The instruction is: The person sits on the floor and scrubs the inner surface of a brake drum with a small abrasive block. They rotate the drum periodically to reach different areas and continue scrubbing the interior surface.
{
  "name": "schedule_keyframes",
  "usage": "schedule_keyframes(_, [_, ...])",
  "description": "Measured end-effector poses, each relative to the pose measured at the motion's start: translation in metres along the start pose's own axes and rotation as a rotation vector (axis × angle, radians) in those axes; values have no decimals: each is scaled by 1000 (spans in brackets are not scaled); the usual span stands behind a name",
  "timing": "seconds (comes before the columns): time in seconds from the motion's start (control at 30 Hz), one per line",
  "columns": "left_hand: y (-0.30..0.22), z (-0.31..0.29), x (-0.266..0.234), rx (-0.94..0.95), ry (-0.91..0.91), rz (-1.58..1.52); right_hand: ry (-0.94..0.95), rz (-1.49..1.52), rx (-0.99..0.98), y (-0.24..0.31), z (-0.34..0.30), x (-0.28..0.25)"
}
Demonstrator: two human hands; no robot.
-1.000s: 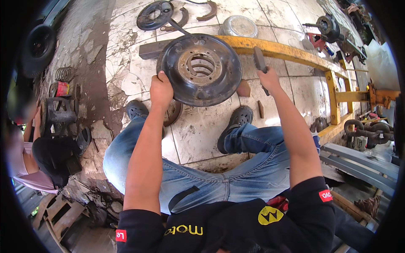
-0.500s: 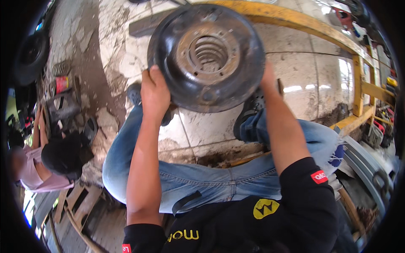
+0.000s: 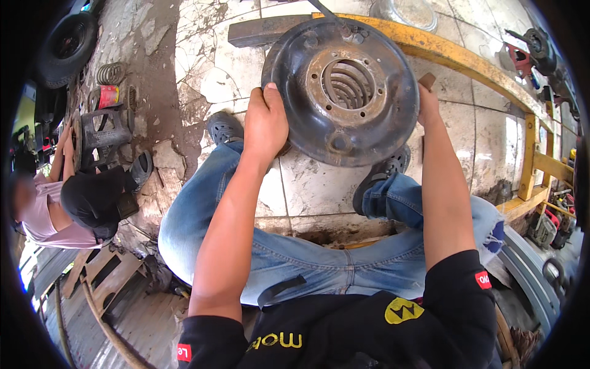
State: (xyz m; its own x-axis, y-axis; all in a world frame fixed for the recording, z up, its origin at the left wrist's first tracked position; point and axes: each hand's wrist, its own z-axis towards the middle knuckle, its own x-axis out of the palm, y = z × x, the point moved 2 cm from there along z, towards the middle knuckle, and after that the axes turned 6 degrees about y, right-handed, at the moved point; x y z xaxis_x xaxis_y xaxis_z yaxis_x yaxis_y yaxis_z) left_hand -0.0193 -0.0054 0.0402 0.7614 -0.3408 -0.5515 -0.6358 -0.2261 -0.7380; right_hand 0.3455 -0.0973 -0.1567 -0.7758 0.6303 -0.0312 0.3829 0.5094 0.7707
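A round black brake backing plate (image 3: pixel 295 114), with a rusty bolt-hole ring round its central opening, is held up before me, its face tilted toward me. Through the opening shows a coil spring (image 3: pixel 349 89). My left hand (image 3: pixel 265 123) grips the left rim, thumb over the edge and fingers hidden behind. My right hand (image 3: pixel 429 104) holds the opposite rim, its fingers mostly out of sight behind the plate. A dark rod or hose (image 3: pixel 326 13) meets the plate's top edge.
A yellow metal frame (image 3: pixel 455 55) runs behind the plate and down the right. At left are a tyre (image 3: pixel 67 46), another coil spring (image 3: pixel 110 74), a red can (image 3: pixel 109 95) and a seated person (image 3: pixel 55 209). My shoes (image 3: pixel 224 128) rest on cracked tiles.
The plate and both hands appear further right in view, with the plate turned slightly. The rod or hose at its top edge now shows more clearly. Both hands keep hold of the rim.
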Motion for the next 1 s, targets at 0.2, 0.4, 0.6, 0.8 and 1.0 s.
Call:
schedule_keyframes(0.2, [3,8,8,39,-9,-82,296,313,-80,100,-73,47])
schedule_keyframes(0.4, [8,9,-3,92,-24,-145,254,421,-121,82,-97,56])
schedule_keyframes(0.6, [-3,0,-5,164,-49,-158,98,429,-164,69,-124,54])
schedule_keyframes(0.8, [1,-12,3,171,-37,-119,101,368,-213,80,-131,38])
schedule_keyframes(1.0, [19,-21,-3,126,-48,-132,126,374,-230,74,-131,51])
